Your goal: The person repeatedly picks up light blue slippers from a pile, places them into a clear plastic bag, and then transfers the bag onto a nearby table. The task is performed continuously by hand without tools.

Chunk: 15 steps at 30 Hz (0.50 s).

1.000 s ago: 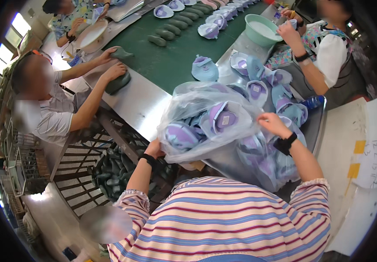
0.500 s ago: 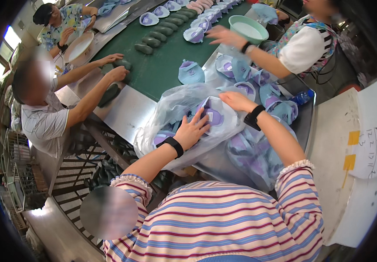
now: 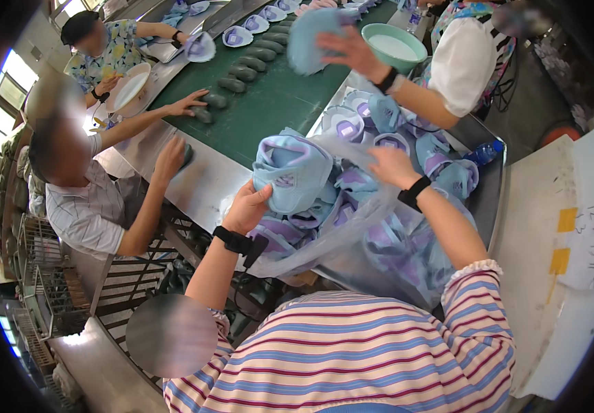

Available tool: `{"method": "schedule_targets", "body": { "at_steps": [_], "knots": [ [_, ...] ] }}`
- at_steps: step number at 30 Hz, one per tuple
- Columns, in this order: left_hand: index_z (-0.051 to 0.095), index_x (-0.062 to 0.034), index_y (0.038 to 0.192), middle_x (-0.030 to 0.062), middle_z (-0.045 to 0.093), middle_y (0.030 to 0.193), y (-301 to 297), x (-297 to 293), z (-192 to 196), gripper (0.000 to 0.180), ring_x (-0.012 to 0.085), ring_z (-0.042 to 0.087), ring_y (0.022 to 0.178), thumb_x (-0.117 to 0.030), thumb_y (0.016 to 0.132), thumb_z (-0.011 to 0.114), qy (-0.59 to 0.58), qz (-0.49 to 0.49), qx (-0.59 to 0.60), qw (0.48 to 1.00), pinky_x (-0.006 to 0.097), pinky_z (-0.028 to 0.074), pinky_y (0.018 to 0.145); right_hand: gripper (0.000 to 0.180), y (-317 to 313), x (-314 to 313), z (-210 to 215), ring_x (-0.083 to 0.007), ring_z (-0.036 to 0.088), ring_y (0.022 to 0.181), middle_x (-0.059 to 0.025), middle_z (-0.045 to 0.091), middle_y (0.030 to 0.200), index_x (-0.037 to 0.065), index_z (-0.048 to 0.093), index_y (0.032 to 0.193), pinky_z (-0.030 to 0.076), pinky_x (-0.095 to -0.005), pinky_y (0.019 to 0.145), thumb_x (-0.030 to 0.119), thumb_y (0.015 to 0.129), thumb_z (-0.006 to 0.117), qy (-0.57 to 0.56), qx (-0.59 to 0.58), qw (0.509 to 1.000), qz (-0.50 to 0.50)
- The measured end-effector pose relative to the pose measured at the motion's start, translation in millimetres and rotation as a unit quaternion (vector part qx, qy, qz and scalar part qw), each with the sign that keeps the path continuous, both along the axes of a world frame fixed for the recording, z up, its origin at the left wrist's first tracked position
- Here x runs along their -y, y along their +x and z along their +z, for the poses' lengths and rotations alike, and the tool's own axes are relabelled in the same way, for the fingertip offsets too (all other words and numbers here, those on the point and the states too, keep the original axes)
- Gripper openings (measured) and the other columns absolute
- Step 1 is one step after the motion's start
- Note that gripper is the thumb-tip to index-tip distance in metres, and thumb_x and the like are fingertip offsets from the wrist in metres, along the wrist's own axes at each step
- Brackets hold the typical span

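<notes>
A light blue shoe upper (image 3: 293, 172) is raised over the bag, its rim facing up. My left hand (image 3: 247, 206) is closed on its lower left side, thumb in front. Below it, a clear plastic bag (image 3: 341, 237) lies opened out, with more blue and purple shoe uppers (image 3: 276, 234) inside. At the bag's far right edge, my right hand (image 3: 394, 167) is closed, fingers pinching the stretched plastic. Beyond and to the right of that hand, further shoe uppers (image 3: 441, 148) lie heaped on the metal tray.
A green conveyor belt (image 3: 255, 110) carries dark shoe lasts (image 3: 245, 63) and rows of uppers. Co-workers stand at left and far right; one hand (image 3: 355, 51) swings a blue upper over the belt. A green basin (image 3: 393, 43), a blue-capped bottle (image 3: 481, 153) and a white board (image 3: 537, 261) are around.
My left hand, spread over an upper in the bag before, has lifted a blue upper. My right hand has shifted slightly right, stretching the plastic. A co-worker at left has picked up a last.
</notes>
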State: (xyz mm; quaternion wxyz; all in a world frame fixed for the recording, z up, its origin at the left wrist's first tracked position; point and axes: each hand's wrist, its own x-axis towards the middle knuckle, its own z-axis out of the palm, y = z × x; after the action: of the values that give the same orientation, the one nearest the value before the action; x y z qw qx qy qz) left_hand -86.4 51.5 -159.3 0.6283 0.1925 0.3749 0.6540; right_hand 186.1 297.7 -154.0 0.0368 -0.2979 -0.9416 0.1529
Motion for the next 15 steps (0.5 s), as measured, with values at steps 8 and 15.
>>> {"method": "schedule_targets", "body": {
  "at_steps": [8, 15],
  "knots": [
    [0.045, 0.0066, 0.126, 0.0093, 0.06, 0.11, 20, -28, 76, 0.054, 0.0138, 0.058, 0.096, -0.023, 0.086, 0.067, -0.012, -0.129, -0.418, 0.899, 0.027, 0.047, 0.083, 0.061, -45, 76, 104, -0.0277, 0.046, 0.122, -0.0158, 0.047, 0.131, 0.004, 0.047, 0.128, 0.037, -0.0355, 0.101, 0.032, 0.079, 0.071, -0.272, -0.237, 0.923, 0.135],
    [0.044, 0.0069, 0.126, 0.0112, 0.059, 0.111, 16, -4, 32, 0.059, 0.0147, 0.058, 0.095, -0.023, 0.083, 0.07, 0.094, -0.181, -0.345, 0.916, 0.028, 0.047, 0.084, 0.05, -30, 71, 29, -0.0233, 0.057, 0.105, -0.009, 0.057, 0.116, 0.01, 0.049, 0.121, 0.05, -0.0416, 0.085, 0.031, 0.081, 0.07, -0.539, -0.343, 0.758, -0.133]
  ]
}}
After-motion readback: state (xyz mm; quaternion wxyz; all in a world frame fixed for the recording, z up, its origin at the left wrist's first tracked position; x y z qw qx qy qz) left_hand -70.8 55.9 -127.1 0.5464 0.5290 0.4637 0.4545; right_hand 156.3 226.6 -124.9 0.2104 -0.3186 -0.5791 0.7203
